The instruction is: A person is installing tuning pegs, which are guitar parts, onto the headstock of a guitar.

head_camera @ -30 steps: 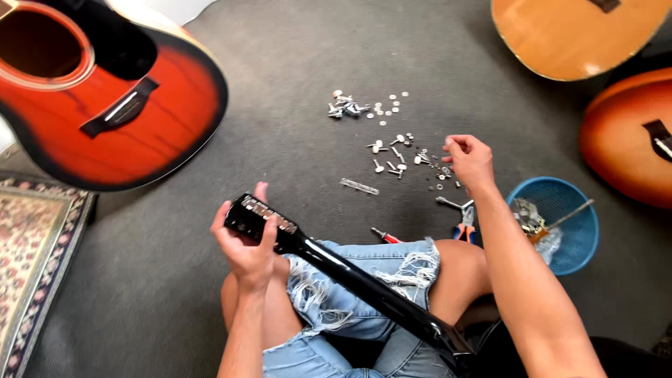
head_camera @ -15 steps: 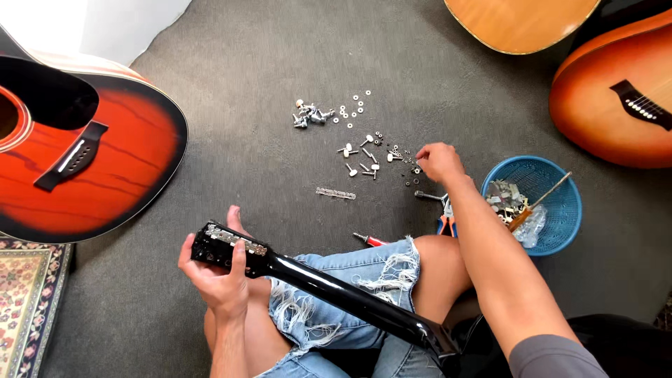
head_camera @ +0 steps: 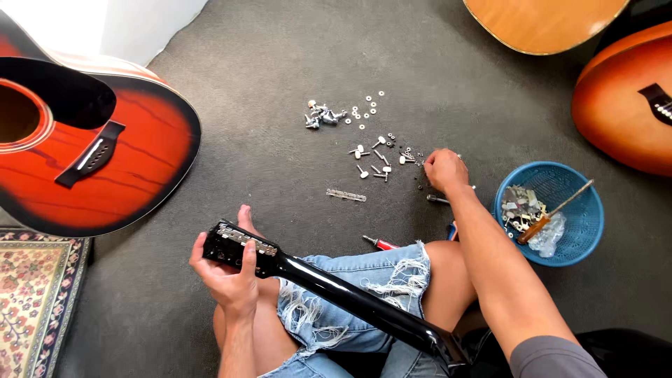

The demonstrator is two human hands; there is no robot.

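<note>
My left hand grips the headstock of a glossy black guitar neck that lies across my lap, over torn denim shorts. A metal tuner strip shows on the headstock's edge. My right hand reaches forward to the grey carpet, fingers closed among small dark screws beside a scatter of silver tuning pegs and washers. Whether it holds a screw is hidden by the fingers. A loose metal tuner strip lies on the carpet in front of my knee.
A red sunburst guitar body lies at left, over a patterned rug. Two more guitar bodies are at the upper right. A blue plastic basket with metal parts and a screwdriver sits by my right arm. A red-handled tool lies near my knee.
The view has shifted, so everything sits lower and further left in frame. My right hand has stayed at the small parts on the carpet. My left hand keeps its hold on the headstock.
</note>
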